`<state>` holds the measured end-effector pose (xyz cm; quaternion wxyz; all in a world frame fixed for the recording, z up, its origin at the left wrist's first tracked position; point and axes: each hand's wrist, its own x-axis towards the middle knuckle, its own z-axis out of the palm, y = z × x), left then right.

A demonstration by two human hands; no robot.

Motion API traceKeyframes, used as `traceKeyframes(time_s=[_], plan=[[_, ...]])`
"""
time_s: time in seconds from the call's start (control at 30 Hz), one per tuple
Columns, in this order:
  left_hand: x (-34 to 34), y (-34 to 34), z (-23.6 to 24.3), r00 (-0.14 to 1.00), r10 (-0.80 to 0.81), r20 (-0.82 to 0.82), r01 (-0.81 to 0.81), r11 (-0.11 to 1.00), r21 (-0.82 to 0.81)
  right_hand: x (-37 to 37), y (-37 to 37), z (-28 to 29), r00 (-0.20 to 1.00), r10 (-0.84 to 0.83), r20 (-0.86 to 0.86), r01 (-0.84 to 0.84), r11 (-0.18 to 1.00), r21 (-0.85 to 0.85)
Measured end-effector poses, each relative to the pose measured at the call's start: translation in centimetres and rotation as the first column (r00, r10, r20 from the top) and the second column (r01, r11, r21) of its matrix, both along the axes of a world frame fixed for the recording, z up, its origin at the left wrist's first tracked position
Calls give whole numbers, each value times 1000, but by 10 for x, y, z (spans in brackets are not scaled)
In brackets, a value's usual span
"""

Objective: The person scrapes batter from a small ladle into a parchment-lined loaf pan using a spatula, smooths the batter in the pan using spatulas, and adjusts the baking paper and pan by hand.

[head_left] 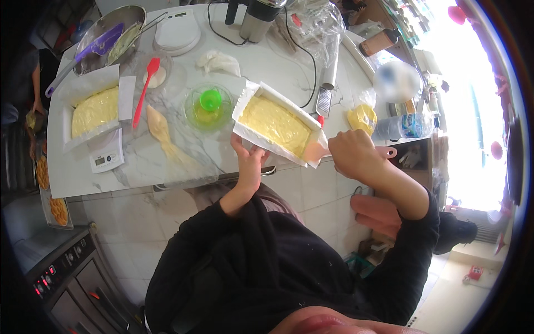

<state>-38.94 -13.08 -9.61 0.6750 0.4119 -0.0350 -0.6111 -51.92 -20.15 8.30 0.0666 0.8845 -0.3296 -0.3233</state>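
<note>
A loaf pan (pixel 290 104) lined with white paper holds pale yellow batter (pixel 273 125). It is tilted at the table's near edge. My left hand (pixel 250 164) grips its near left side, the fingers partly hidden beneath it. My right hand (pixel 356 153) is closed around a pink spatula (pixel 315 151), its blade against the batter at the pan's right end; the handle's tip sticks out behind my fist. Left of the pan stands a glass bowl (pixel 194 118) with a green cup (pixel 211 100) in it. A grater (pixel 324 103) lies just beyond the pan's right end.
On the left, a second paper-lined pan (pixel 127 97) of batter rests by a digital scale (pixel 105 158). Nearby are a red brush (pixel 146 92), a piping bag (pixel 161 131) and a metal bowl (pixel 83 47). A water bottle (pixel 403 126) lies to the right. Another person's hand (pixel 38 107) shows far left.
</note>
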Motion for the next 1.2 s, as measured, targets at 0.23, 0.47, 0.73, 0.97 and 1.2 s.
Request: traceKeyframes(time_s=[0.23,0.47,0.73,0.97,1.2], plan=[[-2,-6,4,974,-211,-88,196,969,-154,-23,-3,11,936,-299,186,304,953,0],[-10,-14,3,967,-231,-105,210,961,-181,-112,73,-113,575,-389,720,557,830,4],[-6,-15,2,971,-228,-67,214,962,-172,-134,97,-69,647,-379,661,588,801,-117],[-2,-8,1,943,-331,-41,328,942,-73,-148,101,-27,208,-612,763,732,615,294],[21,10,5,957,-287,45,290,952,-97,-135,67,-107,-119,-639,760,614,555,562]])
